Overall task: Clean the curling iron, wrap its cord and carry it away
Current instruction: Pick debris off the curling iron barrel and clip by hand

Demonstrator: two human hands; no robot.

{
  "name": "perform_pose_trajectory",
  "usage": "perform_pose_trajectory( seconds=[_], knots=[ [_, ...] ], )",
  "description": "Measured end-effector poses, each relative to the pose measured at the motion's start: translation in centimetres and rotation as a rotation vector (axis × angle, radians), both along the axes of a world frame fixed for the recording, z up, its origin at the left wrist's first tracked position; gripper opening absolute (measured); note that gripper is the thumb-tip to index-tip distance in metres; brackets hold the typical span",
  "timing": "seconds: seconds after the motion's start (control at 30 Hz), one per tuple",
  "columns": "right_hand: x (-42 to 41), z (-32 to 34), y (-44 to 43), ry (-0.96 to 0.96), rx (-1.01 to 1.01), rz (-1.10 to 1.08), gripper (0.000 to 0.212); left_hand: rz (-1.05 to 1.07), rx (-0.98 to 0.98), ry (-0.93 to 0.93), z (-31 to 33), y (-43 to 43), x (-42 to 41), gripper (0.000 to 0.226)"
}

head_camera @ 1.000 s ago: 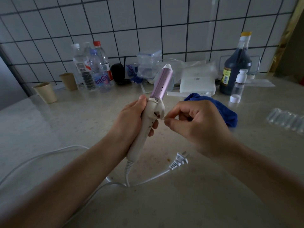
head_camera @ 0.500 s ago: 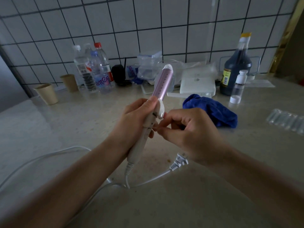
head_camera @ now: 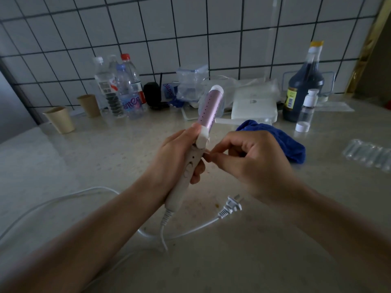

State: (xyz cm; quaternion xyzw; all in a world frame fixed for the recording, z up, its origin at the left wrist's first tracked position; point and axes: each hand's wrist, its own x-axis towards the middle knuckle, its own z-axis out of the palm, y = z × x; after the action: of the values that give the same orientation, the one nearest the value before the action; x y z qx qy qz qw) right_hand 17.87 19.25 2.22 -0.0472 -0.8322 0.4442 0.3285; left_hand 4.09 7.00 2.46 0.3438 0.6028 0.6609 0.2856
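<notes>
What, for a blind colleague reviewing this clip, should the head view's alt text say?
A left hand grips a curling iron by its white handle while the right hand pinches a tiny item, too small to identify, against that handle. Its cord trails onto the counter, plug lying loose, with a blue cloth behind the hands.

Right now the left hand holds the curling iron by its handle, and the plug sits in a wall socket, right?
No: in the head view the plug lies loose on the counter. The left hand does hold the curling iron by its handle.
</notes>
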Motion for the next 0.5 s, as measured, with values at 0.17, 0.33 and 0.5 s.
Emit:
perform_pose_trajectory(
  seconds=[0.17,0.33,0.5],
  knots=[
    [0.1,-0.1,-1.1,-0.029,0.005,0.063,0.019,-0.005,0.027,0.023,0.0,0.0,-0.3,0.053],
    [0.3,0.2,0.2,-0.018,-0.007,-0.038,0.01,0.032,0.062,0.04,0.2,0.1,-0.4,0.042],
    [0.3,0.0,-0.3,-0.003,-0.002,-0.008,0.014,0.066,0.059,0.017,0.2,0.0,-0.2,0.053]
  ],
)
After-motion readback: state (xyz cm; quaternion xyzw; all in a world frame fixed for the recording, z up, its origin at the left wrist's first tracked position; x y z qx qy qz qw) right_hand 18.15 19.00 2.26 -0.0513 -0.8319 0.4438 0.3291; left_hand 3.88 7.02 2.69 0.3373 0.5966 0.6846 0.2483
